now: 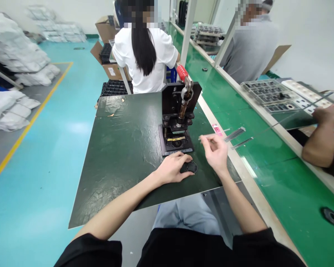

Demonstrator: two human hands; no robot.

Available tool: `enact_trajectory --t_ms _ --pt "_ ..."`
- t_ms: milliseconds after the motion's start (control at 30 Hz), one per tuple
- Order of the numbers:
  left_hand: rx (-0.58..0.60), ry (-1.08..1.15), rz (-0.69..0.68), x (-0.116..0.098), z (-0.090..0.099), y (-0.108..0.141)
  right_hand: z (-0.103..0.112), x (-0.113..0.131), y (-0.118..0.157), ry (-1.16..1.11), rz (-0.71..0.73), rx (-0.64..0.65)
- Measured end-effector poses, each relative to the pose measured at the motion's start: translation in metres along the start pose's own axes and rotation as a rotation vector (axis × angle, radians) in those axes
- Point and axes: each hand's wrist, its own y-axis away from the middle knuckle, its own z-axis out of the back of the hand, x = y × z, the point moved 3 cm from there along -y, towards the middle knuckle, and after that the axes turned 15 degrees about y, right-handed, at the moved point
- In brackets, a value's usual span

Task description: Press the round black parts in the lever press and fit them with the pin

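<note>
Grips round black plastic part (192, 167) with left hand (174, 167), just before black metal press (179, 122) on dark-green tabletop (122, 141); with right hand (215, 151) pinches, seemingly, thin pale strip (199, 138). Faces dark pieces (267, 89) in clear compartmented tray (253, 97), black trays (107, 55) in brown cardboard box (118, 74).

Left of the upright black metal press with its red-sleeved lever (178, 118), the dark green, flat-topped table (122, 137) offers a wide open passage. The press blocks the way straight ahead of the left hand (174, 167). A narrower gap separates it from the right hand (215, 152), beyond which thin grey metal strips (235, 134) lie as obstacles.
</note>
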Motion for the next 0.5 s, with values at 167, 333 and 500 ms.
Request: enact_trajectory --t_ms 167,333,500 --pt "-0.039 0.063 0.019 0.003 -0.002 0.001 0.016 -0.013 0.049 0.098 -0.085 0.255" --pt "-0.077 0.101 0.024 0.004 -0.004 0.002 0.013 -0.009 0.052 0.179 -0.051 0.359" --pt "-0.071 0.118 0.031 0.003 -0.005 0.001 0.017 -0.006 0.049 0.228 -0.015 0.352"
